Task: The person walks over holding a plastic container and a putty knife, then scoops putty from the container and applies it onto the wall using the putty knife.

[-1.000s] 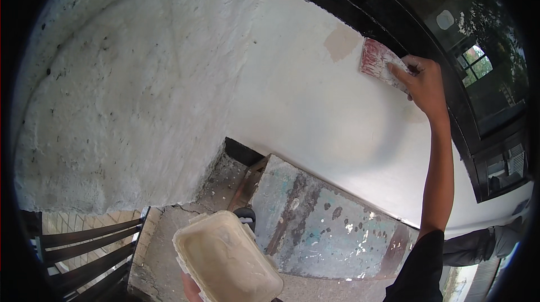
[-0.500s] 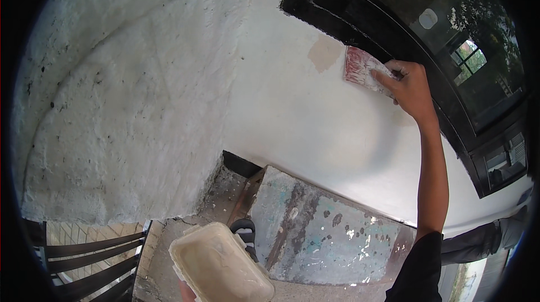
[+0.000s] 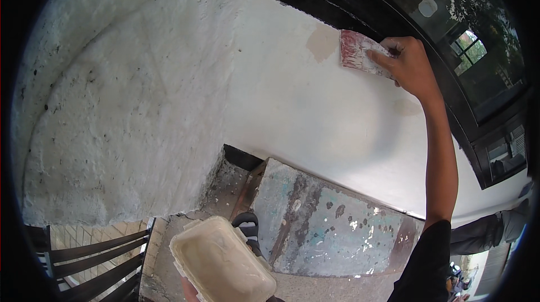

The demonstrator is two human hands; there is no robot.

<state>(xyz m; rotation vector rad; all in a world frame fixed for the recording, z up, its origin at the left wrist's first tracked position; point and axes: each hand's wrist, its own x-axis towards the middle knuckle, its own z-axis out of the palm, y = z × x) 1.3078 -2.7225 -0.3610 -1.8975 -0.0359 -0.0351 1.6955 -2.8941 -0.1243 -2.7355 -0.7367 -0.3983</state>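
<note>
My right hand [image 3: 406,64] is closed on a putty spreader [image 3: 355,52] with a red blade smeared in white. The blade lies against the smooth white wall [image 3: 292,105], just below the black window frame [image 3: 320,9]. Left of the blade a beige patch [image 3: 322,43] shows on the wall. At the bottom, a cream rectangular tub [image 3: 225,260] with pale paste inside is supported by my left hand [image 3: 190,289]. Only a small part of that hand shows beside the tub; the rest is hidden beneath it.
A rough whitish wall [image 3: 129,99] fills the left side. Below the smooth wall lies a paint-spotted grey slab [image 3: 332,226]. My sandalled foot [image 3: 247,229] is beside the tub. Dark slats [image 3: 101,254] stand lower left, and another person's dark trousers [image 3: 478,235] appear at right.
My right hand and the spreader have moved slightly up along the wall toward the window frame. The whole view has shifted a little; the tub stays in my left hand.
</note>
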